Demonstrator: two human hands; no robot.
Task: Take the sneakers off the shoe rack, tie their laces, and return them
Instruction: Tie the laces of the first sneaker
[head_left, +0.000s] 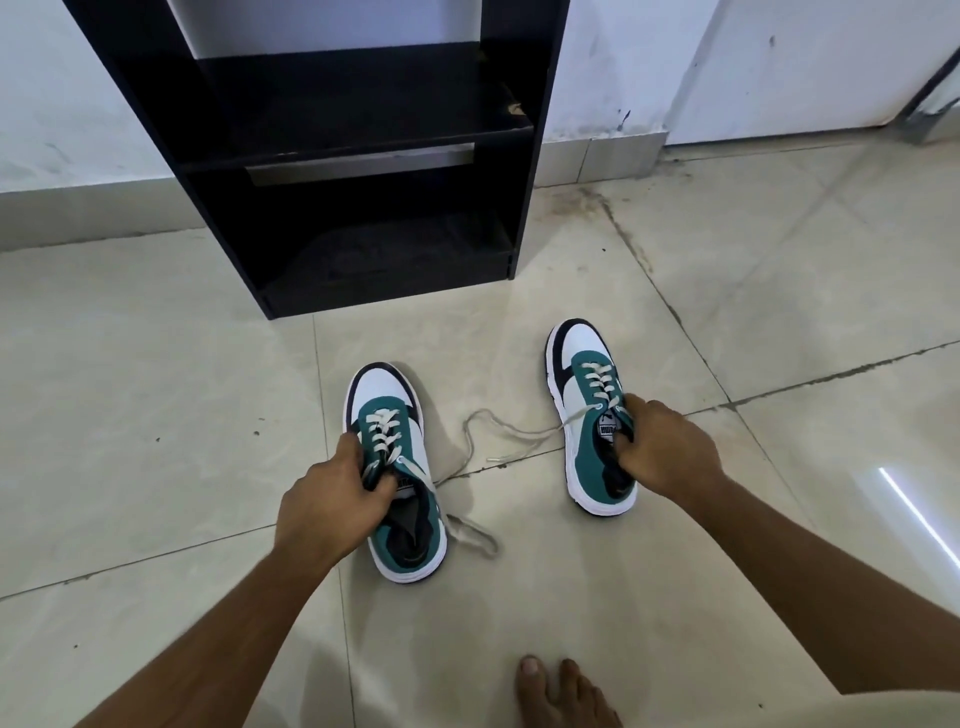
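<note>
Two green, white and navy sneakers stand on the tiled floor in front of the black shoe rack (358, 130). My left hand (332, 499) grips the left sneaker (395, 457) at its tongue and collar. My right hand (665, 447) holds the right sneaker (587, 395) the same way, fingers inside the opening. Both shoes point away from me. Their white laces (498, 431) are untied and trail loose over the floor between the two shoes.
The rack's two visible shelves hold nothing. It stands against a white wall (62, 104). My bare foot (561, 691) shows at the bottom edge. Pale floor tiles (156, 395) with dirty grout lines spread to both sides.
</note>
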